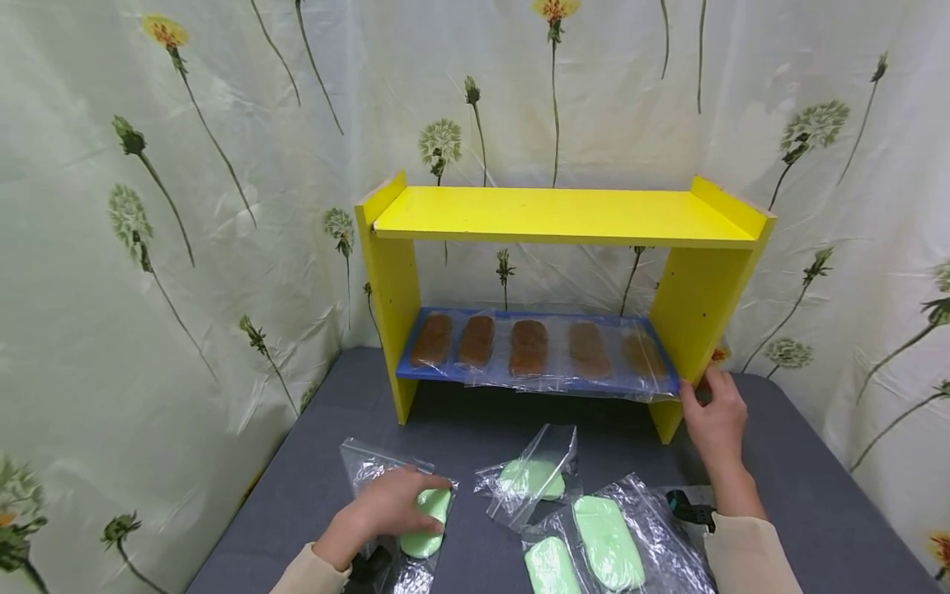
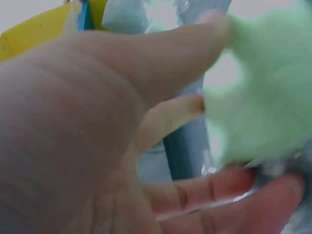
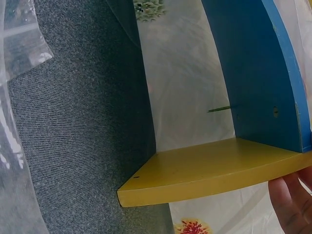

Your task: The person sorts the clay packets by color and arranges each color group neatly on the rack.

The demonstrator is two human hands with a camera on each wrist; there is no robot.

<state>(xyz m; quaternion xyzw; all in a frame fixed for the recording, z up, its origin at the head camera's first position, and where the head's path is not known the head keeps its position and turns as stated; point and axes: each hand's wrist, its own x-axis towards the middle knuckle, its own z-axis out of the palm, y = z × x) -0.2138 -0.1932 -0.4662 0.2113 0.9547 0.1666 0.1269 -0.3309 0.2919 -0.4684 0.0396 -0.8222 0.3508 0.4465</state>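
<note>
My left hand (image 1: 397, 501) is over a pale green rounded bar (image 1: 425, 521) in a clear zip bag at the front left. In the left wrist view its thumb and fingers (image 2: 214, 187) hold the edges of the green bar (image 2: 258, 87); that view is blurred. My right hand (image 1: 720, 421) grips the lower front edge of the right side panel of a yellow shelf unit (image 1: 705, 305), by the corner of its blue shelf. In the right wrist view, fingertips (image 3: 287, 195) lie against the panel's outer face (image 3: 209, 187); the thumb is out of that view.
Several bagged brown bars (image 1: 529, 346) lie in a row on the blue shelf (image 1: 416, 371). More bagged green bars (image 1: 609, 543) lie on the grey table (image 1: 297, 503) between the hands. A flower-printed curtain (image 1: 245, 289) hangs behind and beside the table.
</note>
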